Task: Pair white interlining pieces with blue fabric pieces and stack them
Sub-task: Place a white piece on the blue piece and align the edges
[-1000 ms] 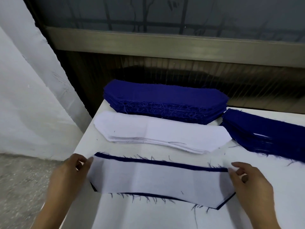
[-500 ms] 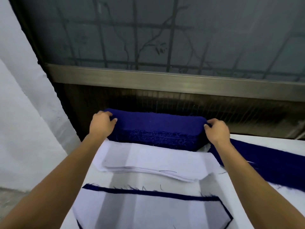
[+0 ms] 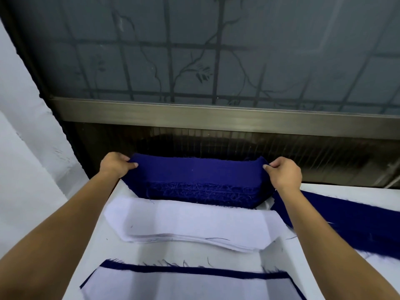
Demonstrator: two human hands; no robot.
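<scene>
Both hands have left the finished pair (image 3: 194,286) at the near table edge. Left hand (image 3: 115,164) and right hand (image 3: 283,173) now pinch the top blue piece (image 3: 194,169) off the far blue stack (image 3: 201,192). I judge the next pairing begun; white interlining stack (image 3: 190,224) untouched between.

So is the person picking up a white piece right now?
No, both hands, left and right, pinch the top blue fabric piece; the white stack lies untouched.

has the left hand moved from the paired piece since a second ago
Yes. The left hand went away from the person, past the white interlining stack, to pinch the top blue piece.
</scene>
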